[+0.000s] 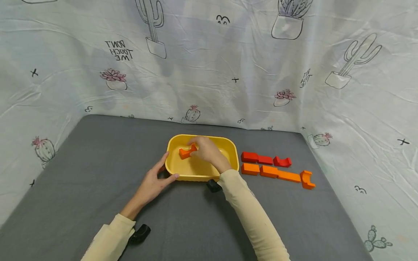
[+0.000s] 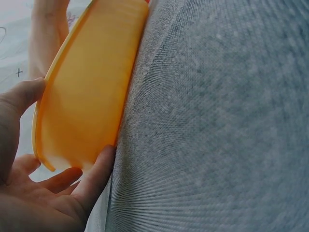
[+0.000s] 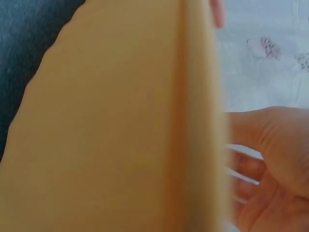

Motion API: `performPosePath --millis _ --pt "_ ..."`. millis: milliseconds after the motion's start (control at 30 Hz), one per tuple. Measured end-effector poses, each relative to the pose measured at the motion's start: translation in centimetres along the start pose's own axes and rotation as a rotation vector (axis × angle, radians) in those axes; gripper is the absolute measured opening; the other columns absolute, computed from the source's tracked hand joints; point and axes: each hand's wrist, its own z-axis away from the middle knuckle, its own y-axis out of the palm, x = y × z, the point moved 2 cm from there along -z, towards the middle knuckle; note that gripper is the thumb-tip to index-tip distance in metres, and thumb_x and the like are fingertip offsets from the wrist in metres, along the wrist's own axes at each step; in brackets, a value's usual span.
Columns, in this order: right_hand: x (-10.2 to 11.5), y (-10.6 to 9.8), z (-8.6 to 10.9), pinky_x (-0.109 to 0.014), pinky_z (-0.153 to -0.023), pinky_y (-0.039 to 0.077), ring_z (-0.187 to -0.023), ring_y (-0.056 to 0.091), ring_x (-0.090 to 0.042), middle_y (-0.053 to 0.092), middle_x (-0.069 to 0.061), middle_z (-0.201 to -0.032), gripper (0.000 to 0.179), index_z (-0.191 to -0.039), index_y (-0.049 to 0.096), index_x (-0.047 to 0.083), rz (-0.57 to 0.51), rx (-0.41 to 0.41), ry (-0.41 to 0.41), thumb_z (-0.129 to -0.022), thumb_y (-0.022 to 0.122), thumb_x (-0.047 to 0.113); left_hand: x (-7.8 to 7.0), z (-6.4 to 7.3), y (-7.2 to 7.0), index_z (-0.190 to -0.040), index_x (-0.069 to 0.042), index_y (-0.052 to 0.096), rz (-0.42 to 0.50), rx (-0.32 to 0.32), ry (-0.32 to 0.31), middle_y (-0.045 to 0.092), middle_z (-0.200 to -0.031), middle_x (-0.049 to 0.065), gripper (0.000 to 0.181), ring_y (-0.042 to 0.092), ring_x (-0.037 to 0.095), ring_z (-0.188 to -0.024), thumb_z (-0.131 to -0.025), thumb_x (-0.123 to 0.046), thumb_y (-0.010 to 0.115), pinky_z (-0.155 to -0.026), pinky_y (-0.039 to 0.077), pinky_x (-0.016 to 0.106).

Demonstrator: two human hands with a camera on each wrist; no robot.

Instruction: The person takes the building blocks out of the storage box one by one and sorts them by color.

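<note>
A yellow plastic bin (image 1: 183, 170) stands on the grey cloth in the head view. My left hand (image 1: 153, 183) holds its left end, thumb on the front rim and fingers against the side. In the left wrist view the left hand's fingers (image 2: 99, 176) spread round the bin's end wall (image 2: 87, 96). Inside the bin, my right hand (image 1: 207, 149) pinches an orange toy block with a curved notch (image 1: 185, 153), partly covered by the fingers. The bin's wall (image 3: 96, 121) fills most of the right wrist view and hides the right hand's (image 3: 275, 164) fingertips and the block.
Right of the bin lies a row of red blocks (image 1: 249, 157), one with a curved notch. Several orange blocks (image 1: 250, 169) line up in front of them, ending in a notched orange block (image 1: 307, 180). A white cactus-print curtain (image 1: 209, 72) borders the grey table (image 1: 130, 145).
</note>
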Motion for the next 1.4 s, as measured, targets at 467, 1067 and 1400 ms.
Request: performPosePath --millis 467,1067,1400 --pt "-1.9 1.7 -1.0 -0.034 -0.099 0.045 -0.109 0.060 -0.023 0.068 -0.008 -0.116 0.032 -0.115 0.072 0.005 -0.016 -0.012 -0.013 -0.083 0.076 -0.001 0.2 0.2 -0.1 -0.158 -0.027 0.018 0.011 0.007 0.028 0.023 -0.160 0.007 0.089 0.041 0.030 -0.136 -0.089 -0.039 0.072 -0.103 0.041 0.051" --pt "-1.3 1.5 0.4 -0.031 -0.084 0.050 -0.090 0.058 -0.020 0.069 -0.007 -0.104 0.022 -0.107 0.076 0.006 0.013 -0.093 -0.018 -0.085 0.076 0.002 0.1 0.3 -0.1 -0.158 -0.026 0.017 0.024 0.006 0.005 0.022 -0.161 0.009 0.091 0.039 0.032 -0.137 -0.088 -0.034 0.074 -0.106 0.038 0.054" --pt "-1.8 -1.0 2.5 -0.029 -0.082 0.055 -0.096 0.061 -0.022 0.068 -0.008 -0.106 0.023 -0.108 0.075 0.005 -0.075 -0.218 -0.014 -0.085 0.076 0.003 0.3 0.2 -0.1 -0.158 -0.029 0.018 -0.006 0.000 -0.002 0.024 -0.160 0.009 0.089 0.041 0.031 -0.135 -0.088 -0.041 0.072 -0.100 0.044 0.050"
